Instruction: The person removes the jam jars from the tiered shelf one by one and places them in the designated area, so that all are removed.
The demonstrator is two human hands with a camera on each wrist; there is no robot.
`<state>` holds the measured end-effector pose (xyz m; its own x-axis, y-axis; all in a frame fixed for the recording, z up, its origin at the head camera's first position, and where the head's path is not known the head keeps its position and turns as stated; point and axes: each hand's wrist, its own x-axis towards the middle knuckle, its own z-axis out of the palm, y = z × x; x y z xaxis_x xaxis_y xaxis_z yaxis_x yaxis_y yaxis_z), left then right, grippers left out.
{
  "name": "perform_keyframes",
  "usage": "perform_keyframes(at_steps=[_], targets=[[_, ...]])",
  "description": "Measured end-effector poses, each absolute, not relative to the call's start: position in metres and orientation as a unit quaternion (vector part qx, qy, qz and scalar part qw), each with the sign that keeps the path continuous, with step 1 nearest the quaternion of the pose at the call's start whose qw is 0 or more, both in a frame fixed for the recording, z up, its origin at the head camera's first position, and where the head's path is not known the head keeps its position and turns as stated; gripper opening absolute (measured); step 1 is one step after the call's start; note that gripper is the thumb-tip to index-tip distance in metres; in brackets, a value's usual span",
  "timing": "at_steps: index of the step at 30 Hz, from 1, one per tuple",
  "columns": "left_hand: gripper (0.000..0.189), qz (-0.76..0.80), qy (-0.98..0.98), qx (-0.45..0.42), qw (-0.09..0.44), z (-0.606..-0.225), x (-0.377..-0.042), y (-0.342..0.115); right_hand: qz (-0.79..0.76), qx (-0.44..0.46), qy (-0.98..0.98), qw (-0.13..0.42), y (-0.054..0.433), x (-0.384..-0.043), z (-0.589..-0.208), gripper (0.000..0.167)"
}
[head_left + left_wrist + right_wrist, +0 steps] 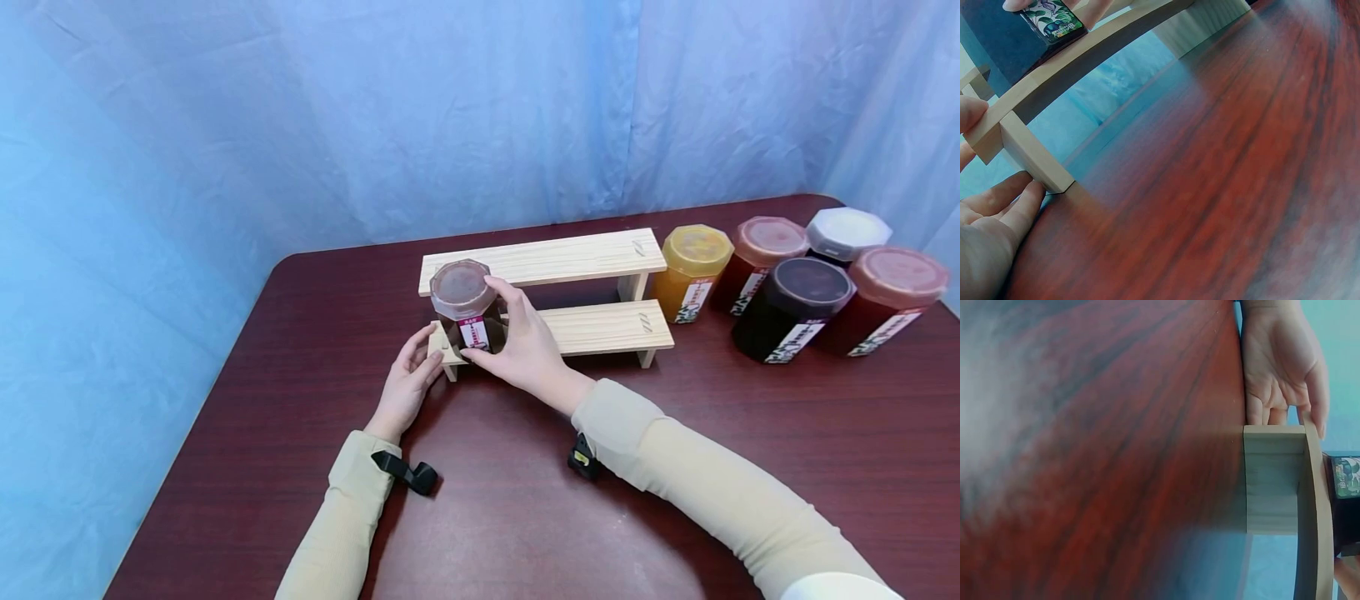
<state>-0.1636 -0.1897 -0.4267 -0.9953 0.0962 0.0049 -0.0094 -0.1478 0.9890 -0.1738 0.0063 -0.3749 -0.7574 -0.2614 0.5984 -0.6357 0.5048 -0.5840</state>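
A dark-filled octagonal jar (461, 289) with a translucent lid and a white-and-magenta label stands at the left end of the lower step of a two-step wooden rack (603, 331). My right hand (534, 350) grips this jar from its right side, thumb in front and fingers near the lid. At the rack's left end, my left hand (403, 390) holds the lower board's corner. The left wrist view shows the left hand's fingers (1007, 200) against the rack's leg (1035, 153), and the jar's base (1041, 37) meeting the board. Most of the right hand is hidden in the right wrist view.
Right of the rack stand several more jars: a yellow one (693, 271), a dark one (793, 312), a white-lidded one (847, 229) and reddish ones (881, 300). Blue curtain (480, 108) hangs behind the dark red table (525, 500). A white rounded object (836, 587) shows at the bottom right.
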Motion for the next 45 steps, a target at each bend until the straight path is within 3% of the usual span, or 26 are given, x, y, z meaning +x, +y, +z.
perform_keyframes(at_steps=[25,45], targets=[[0.05,0.762,0.646,0.035,0.04,-0.426,-0.163,-0.189,0.437,0.239,-0.833,0.239,-0.001,-0.174,-0.378,0.094],[0.05,0.762,0.645,0.031,0.035,-0.425,-0.163,-0.188,0.46,0.243,-0.826,0.218,0.011,-0.161,-0.376,0.094]])
